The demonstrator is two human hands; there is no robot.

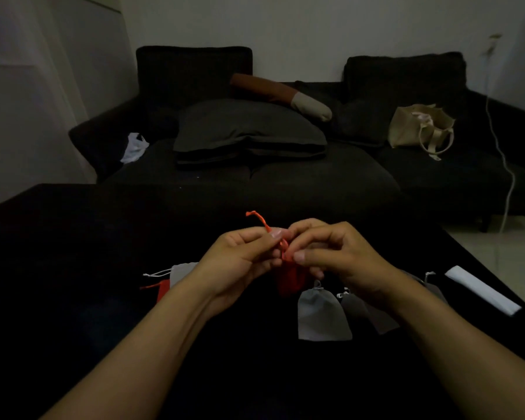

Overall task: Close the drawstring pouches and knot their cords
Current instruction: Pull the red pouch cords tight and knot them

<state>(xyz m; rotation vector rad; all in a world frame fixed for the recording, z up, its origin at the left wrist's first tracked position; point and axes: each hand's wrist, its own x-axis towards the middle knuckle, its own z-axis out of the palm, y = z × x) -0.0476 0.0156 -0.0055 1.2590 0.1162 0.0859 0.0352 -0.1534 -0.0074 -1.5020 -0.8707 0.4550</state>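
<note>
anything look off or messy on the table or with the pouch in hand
Nothing stands out. Both hands, left hand and right hand, pinch the cord of the red pouch, which hangs intact. The grey pouches and the white strip lie flat on the dark table; nothing is spilled or torn.

Black table, dim light. Left side: one grey pouch and a red pouch just beside it, both partly hidden by a forearm. Right side: light grey pouch, darker grey pouch touching it, another grey pouch farther right, white folded item near the right edge.
</note>
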